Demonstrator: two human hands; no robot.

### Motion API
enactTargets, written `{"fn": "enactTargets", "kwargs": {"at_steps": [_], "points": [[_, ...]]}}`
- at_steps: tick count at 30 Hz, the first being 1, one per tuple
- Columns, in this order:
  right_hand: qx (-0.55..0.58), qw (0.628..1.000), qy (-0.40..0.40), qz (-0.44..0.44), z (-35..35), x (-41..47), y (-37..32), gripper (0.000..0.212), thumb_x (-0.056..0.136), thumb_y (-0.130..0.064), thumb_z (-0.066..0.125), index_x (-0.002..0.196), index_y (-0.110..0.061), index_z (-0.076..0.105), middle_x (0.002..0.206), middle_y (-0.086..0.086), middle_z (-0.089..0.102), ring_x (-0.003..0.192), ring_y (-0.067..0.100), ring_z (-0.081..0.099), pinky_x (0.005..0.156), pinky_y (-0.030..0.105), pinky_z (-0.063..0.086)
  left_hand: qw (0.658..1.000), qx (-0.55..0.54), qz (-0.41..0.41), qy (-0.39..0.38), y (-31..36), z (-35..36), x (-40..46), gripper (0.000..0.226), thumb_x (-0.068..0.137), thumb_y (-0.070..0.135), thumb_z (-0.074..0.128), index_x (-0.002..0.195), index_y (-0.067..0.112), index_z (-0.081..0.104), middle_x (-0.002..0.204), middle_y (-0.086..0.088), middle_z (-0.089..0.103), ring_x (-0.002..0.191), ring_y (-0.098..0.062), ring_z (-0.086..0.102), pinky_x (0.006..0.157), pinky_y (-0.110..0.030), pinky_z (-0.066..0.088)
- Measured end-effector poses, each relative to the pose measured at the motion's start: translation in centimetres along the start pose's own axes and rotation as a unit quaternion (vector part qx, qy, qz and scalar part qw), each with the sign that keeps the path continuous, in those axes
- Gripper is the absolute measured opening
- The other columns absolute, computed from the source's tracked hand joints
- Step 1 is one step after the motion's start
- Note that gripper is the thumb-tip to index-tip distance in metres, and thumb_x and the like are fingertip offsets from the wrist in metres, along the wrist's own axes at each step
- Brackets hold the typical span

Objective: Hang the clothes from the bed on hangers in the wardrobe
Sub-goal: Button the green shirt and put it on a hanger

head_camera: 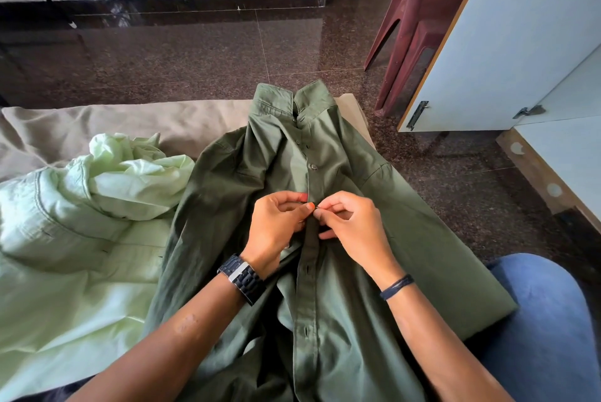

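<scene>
A dark green shirt (374, 222) lies front up on the bed, collar pointing away from me. Two buttons below the collar are fastened. My left hand (276, 226) pinches the shirt's button placket at mid-chest, thumb and fingertips curled on the fabric. My right hand (351, 226) pinches the same placket from the other side, fingertips meeting those of the left hand at a button. A crumpled light green garment (97, 206) lies on the bed to the left of the shirt. No hanger is in view.
The bed's beige sheet (130, 122) ends at a dark granite floor (195, 53). A pale blue wardrobe door (507, 43) stands open at the right, with a maroon plastic chair (413, 21) behind it. My knee in blue jeans (540, 320) is at the lower right.
</scene>
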State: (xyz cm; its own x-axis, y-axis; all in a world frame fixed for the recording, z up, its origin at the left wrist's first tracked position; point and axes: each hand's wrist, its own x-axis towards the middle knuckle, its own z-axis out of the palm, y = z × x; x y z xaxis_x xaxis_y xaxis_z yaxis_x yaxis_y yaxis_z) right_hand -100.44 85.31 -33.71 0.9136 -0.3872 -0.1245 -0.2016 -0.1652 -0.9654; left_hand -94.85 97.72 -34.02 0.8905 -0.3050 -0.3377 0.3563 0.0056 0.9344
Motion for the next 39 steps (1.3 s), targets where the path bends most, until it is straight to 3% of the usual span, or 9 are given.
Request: {"fn": "enactTargets", "kwargs": {"at_steps": [5,8,12,15,18,23,30,35,39], "points": [[0.170,0.981,-0.032,0.094,-0.4,0.3,-0.8,0.010,0.089,0.000,0.061,0.082,-0.005,0.066,0.079,0.012,0.059,0.075,0.019,0.062,0.060,0.028,0.057,0.983,-0.150,-0.086,-0.060,0.5,0.2,0.6,0.015,0.090,-0.006,0.054,0.088,0.008,0.059,0.067,-0.003,0.067,0.059,-0.012,0.067,0.059,-0.022,0.055],[0.206,0.965,-0.028,0.159,-0.3,0.5,-0.9,0.012,0.094,-0.003,0.054,0.086,-0.006,0.063,0.080,0.010,0.060,0.068,0.016,0.062,0.055,0.026,0.055,0.989,-0.114,-0.058,-0.076,0.5,0.4,1.1,0.018,0.089,-0.009,0.053,0.093,0.008,0.057,0.074,-0.005,0.065,0.064,-0.011,0.066,0.061,-0.021,0.054],[-0.057,0.992,0.020,0.108,-0.1,-0.2,-0.8,0.010,0.093,-0.020,0.058,0.099,-0.012,0.058,0.079,0.005,0.061,0.051,0.009,0.058,0.044,0.023,0.049,0.987,-0.025,-0.050,-0.152,-0.1,-0.5,1.3,0.035,0.085,-0.020,0.044,0.102,0.008,0.056,0.095,-0.007,0.067,0.086,-0.017,0.061,0.080,-0.030,0.045],[-0.132,0.986,-0.038,0.092,0.6,-1.9,-0.8,0.029,0.085,-0.031,0.068,0.101,-0.015,0.050,0.074,0.001,0.059,0.042,0.006,0.055,0.040,0.017,0.041,0.979,0.048,-0.051,-0.189,-0.4,-1.6,0.8,0.042,0.084,-0.022,0.041,0.106,0.010,0.057,0.102,-0.005,0.068,0.090,-0.019,0.062,0.074,-0.028,0.046],[-0.246,0.956,-0.122,0.107,1.6,-3.5,0.2,0.042,0.079,-0.040,0.074,0.099,-0.017,0.045,0.084,0.002,0.061,0.060,0.013,0.060,0.055,0.025,0.047,0.973,0.152,-0.053,-0.166,-0.7,-2.5,0.2,0.036,0.087,-0.018,0.045,0.108,0.009,0.055,0.101,-0.006,0.063,0.083,-0.018,0.059,0.065,-0.021,0.048],[-0.429,0.885,-0.165,0.080,1.9,-4.9,0.9,0.036,0.087,-0.040,0.066,0.104,-0.012,0.051,0.109,0.013,0.058,0.102,0.033,0.059,0.083,0.036,0.047,0.869,0.468,0.006,-0.158,-2.2,-4.7,-0.3,0.028,0.085,-0.001,0.057,0.106,0.014,0.069,0.095,0.002,0.066,0.089,-0.007,0.059,0.074,-0.007,0.039],[-0.522,0.829,-0.193,0.053,2.5,-5.4,1.1,0.044,0.085,-0.035,0.069,0.114,-0.009,0.049,0.116,0.016,0.058,0.105,0.035,0.061,0.077,0.037,0.048,0.826,0.545,0.029,-0.140,-2.8,-3.9,-1.1,0.017,0.083,0.025,0.069,0.100,0.025,0.070,0.071,0.011,0.057,0.077,-0.011,0.058,0.072,-0.021,0.045],[-0.537,0.823,-0.183,0.038,2.7,-5.4,1.2,0.027,0.086,-0.007,0.059,0.111,-0.006,0.047,0.117,0.018,0.058,0.106,0.037,0.061,0.076,0.038,0.048,0.773,0.624,0.050,-0.108,-4.3,-2.6,-1.4,0.018,0.083,0.033,0.064,0.101,0.029,0.065,0.103,0.001,0.066,0.096,-0.022,0.063,0.077,-0.030,0.049],[-0.519,0.833,-0.191,0.029,2.1,-5.4,0.9,0.021,0.086,-0.005,0.055,0.105,-0.007,0.048,0.114,0.019,0.056,0.104,0.038,0.060,0.072,0.036,0.044,0.725,0.665,0.112,-0.139,-5.0,-2.2,-1.3,0.018,0.088,0.026,0.056,0.105,0.025,0.062,0.112,-0.002,0.062,0.102,-0.026,0.060,0.077,-0.033,0.047]]}}
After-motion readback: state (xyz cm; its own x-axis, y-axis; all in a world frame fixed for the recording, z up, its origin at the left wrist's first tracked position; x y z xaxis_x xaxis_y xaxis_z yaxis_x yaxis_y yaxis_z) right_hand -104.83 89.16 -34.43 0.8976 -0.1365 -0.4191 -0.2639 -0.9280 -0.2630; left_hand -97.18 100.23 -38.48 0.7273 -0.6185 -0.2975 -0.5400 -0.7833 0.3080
